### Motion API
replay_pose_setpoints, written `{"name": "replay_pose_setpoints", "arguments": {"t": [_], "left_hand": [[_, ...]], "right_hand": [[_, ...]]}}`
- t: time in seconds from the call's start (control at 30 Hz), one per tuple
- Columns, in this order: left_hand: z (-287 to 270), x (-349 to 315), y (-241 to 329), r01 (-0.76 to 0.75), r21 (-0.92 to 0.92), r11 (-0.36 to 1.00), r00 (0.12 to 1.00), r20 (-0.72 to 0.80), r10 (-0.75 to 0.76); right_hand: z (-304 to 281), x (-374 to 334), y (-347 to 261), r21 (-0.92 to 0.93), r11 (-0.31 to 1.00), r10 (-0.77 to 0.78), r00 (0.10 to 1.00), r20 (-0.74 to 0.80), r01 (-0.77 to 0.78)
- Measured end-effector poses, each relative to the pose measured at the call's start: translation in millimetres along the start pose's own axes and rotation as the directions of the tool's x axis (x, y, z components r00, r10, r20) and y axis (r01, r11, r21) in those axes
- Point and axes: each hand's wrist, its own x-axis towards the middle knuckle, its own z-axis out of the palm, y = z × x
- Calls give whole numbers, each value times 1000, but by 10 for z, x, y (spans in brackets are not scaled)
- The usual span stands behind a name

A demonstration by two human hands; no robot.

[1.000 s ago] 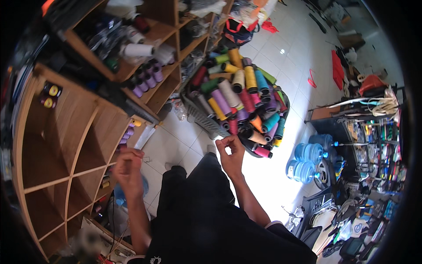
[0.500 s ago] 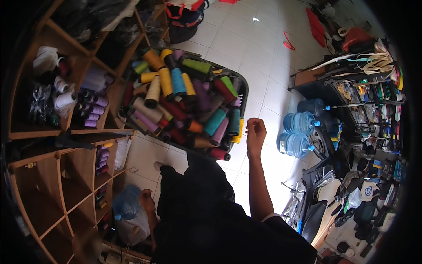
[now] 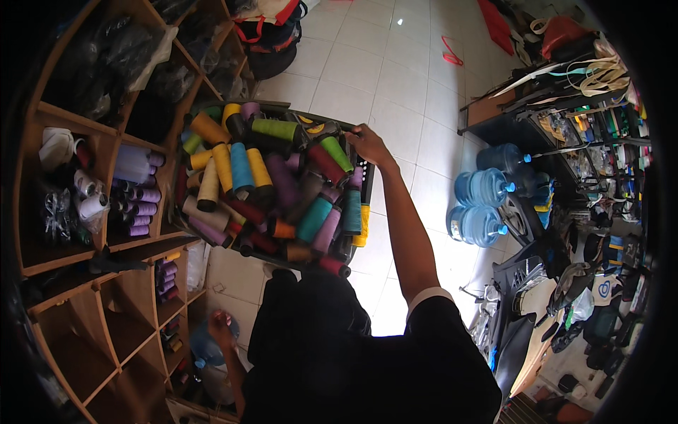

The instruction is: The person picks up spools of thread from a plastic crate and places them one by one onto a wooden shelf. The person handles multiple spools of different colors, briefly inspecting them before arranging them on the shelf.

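The right hand (image 3: pixel 370 146) has just reached the far right corner of the crate (image 3: pixel 368 182) of spools (image 3: pixel 242 169) by the shelves (image 3: pixel 74 118), bringing it within grasp, but whether its bent fingers (image 3: pixel 361 132) or the left hand (image 3: pixel 224 328) grip, I can't tell.

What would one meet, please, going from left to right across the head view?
Wooden shelves, dark crate heaped with thread spools, right hand at the crate's edge, blue water bottles, coiled pale straps.
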Motion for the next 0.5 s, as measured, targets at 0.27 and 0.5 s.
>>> {"name": "replay_pose_setpoints", "arguments": {"t": [0.27,0.5], "left_hand": [[-170,-10,-386,19,43,999,1000,-11,-19],[-96,-26,-431,98,132,986,995,7,-100]], "right_hand": [[-53,79,164,-44,999,19,997,76,-15],[-248,-282,293,55,995,-75,988,-131,83]]}}
